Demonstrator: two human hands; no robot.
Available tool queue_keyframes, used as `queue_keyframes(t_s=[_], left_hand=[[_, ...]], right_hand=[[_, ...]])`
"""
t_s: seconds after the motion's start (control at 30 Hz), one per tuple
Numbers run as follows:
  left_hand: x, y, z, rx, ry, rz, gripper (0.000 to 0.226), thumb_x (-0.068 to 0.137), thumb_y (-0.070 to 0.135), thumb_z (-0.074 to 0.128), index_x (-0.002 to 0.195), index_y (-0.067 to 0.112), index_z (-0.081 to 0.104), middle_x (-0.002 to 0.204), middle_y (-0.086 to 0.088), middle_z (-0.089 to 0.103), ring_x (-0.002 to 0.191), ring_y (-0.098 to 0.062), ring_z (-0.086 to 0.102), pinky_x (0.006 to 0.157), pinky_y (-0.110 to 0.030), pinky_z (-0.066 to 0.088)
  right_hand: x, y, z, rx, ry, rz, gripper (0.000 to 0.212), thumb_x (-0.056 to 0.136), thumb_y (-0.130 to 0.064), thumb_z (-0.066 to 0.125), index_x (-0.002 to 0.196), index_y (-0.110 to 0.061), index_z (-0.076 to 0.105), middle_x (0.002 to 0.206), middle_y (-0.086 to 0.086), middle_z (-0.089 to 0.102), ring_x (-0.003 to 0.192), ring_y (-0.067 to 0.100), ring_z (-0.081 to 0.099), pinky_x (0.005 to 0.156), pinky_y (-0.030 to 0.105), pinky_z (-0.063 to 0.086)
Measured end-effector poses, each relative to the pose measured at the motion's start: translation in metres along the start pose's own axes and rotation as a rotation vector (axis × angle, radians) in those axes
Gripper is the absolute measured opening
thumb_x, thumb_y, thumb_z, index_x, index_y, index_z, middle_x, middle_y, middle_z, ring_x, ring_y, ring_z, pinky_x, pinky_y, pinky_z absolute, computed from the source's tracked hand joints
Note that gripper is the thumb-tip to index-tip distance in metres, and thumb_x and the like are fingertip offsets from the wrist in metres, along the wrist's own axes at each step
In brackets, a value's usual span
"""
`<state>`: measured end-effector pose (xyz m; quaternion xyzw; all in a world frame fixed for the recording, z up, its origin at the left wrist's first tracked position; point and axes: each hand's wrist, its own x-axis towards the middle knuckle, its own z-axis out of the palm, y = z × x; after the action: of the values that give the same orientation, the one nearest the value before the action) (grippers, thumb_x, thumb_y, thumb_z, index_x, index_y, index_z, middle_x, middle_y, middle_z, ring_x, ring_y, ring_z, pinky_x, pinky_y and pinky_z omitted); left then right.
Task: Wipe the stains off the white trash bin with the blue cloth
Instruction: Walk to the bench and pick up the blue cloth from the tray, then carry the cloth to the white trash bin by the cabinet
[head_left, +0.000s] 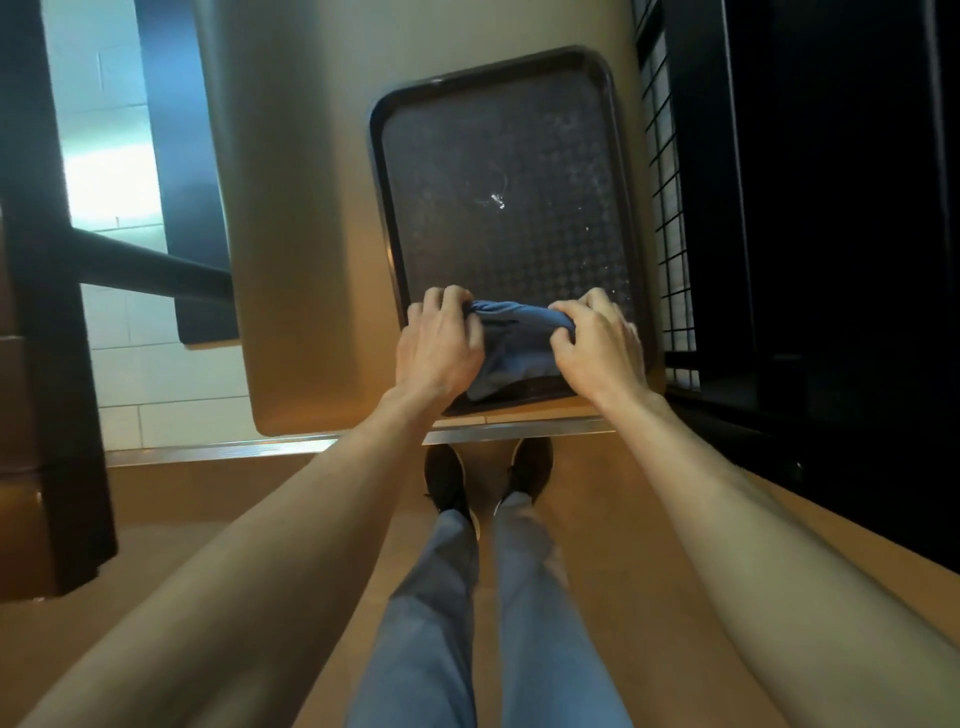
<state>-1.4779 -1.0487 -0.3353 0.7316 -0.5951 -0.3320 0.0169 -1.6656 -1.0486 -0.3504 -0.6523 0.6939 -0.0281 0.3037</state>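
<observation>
I look straight down on the pale top of the trash bin (291, 208). A dark textured tray (467, 156) lies on its right half, with whitish marks (497, 200) near the tray's middle. The blue cloth (519, 348) is bunched at the tray's near edge. My left hand (439, 348) grips the cloth's left end with curled fingers. My right hand (597, 353) grips its right end the same way. The hands cover both ends of the cloth.
A black wire grid (670, 208) and a dark cabinet stand right of the bin. A black frame (47, 312) and pale tiles (156, 374) are on the left. A metal strip (234, 449) crosses the floor by my shoes (447, 483).
</observation>
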Motion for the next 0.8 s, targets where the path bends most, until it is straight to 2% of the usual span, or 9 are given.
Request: queue_keyframes(t_s=[0.1,0.2,0.27,0.33,0.4,0.5,0.67,0.8], left_hand=[[-0.021,0.005,-0.009,-0.145,-0.042,-0.014,0.022,0.106,0.033,0.036,0.124,0.023,0.046,0.115,-0.002,0.060,0.099,-0.017,0.056,0.080,-0.033,0.044],[-0.045,0.011,-0.024,-0.272,-0.012,0.003,0.021,0.108,0.032,0.034,0.125,0.023,0.044,0.111,0.001,0.061,0.086,-0.009,0.057,0.068,-0.016,0.039],[-0.061,0.019,-0.037,-0.333,0.035,0.012,0.023,0.109,0.031,0.036,0.128,0.022,0.045,0.114,0.005,0.058,0.093,-0.006,0.055,0.065,-0.010,0.036],[-0.077,0.027,-0.052,-0.395,0.095,0.024,0.020,0.108,0.031,0.038,0.124,0.024,0.047,0.113,0.008,0.058,0.096,-0.005,0.055,0.067,-0.007,0.035],[-0.091,0.034,-0.070,-0.471,0.149,0.047,0.016,0.106,0.030,0.043,0.121,0.027,0.049,0.111,0.011,0.060,0.094,-0.005,0.058,0.073,-0.007,0.038],[-0.114,0.042,-0.099,-0.590,0.174,0.084,0.018,0.102,0.029,0.054,0.120,0.029,0.051,0.109,0.014,0.060,0.100,0.005,0.059,0.078,-0.011,0.049],[-0.152,0.052,-0.143,-0.679,0.234,0.096,0.023,0.100,0.026,0.062,0.122,0.023,0.058,0.115,0.008,0.063,0.104,0.001,0.061,0.087,-0.021,0.055],[-0.188,0.051,-0.175,-0.809,0.330,0.117,0.015,0.103,0.022,0.058,0.118,0.023,0.062,0.107,0.011,0.066,0.102,-0.001,0.063,0.087,-0.025,0.055]], right_hand=[[-0.021,-0.010,-0.014,0.107,-0.070,0.046,0.023,0.097,-0.025,0.052,0.118,-0.021,0.062,0.112,-0.001,0.049,0.103,0.020,0.056,0.094,0.047,0.049],[-0.040,-0.023,-0.035,0.251,-0.087,0.091,0.017,0.098,-0.028,0.048,0.111,-0.025,0.058,0.110,-0.005,0.055,0.103,0.018,0.056,0.093,0.048,0.050],[-0.053,-0.033,-0.054,0.368,-0.081,0.126,0.012,0.098,-0.029,0.048,0.106,-0.028,0.057,0.100,-0.005,0.059,0.091,0.016,0.059,0.077,0.038,0.053],[-0.067,-0.044,-0.075,0.465,-0.050,0.108,0.010,0.099,-0.025,0.049,0.104,-0.024,0.058,0.087,-0.003,0.060,0.074,0.010,0.058,0.059,0.026,0.045],[-0.081,-0.057,-0.095,0.523,0.006,0.067,0.010,0.098,-0.022,0.051,0.102,-0.020,0.060,0.081,-0.003,0.060,0.066,0.009,0.055,0.055,0.024,0.042],[-0.099,-0.076,-0.122,0.603,0.066,0.023,0.011,0.099,-0.025,0.054,0.106,-0.021,0.061,0.088,-0.002,0.065,0.077,0.011,0.062,0.064,0.031,0.053],[-0.125,-0.106,-0.163,0.700,0.069,-0.092,0.015,0.101,-0.028,0.055,0.112,-0.019,0.060,0.096,-0.003,0.065,0.085,0.003,0.063,0.067,0.017,0.053],[-0.145,-0.129,-0.190,0.815,0.006,-0.203,0.016,0.101,-0.022,0.056,0.116,-0.017,0.060,0.105,-0.002,0.066,0.097,0.008,0.066,0.080,0.026,0.057]])
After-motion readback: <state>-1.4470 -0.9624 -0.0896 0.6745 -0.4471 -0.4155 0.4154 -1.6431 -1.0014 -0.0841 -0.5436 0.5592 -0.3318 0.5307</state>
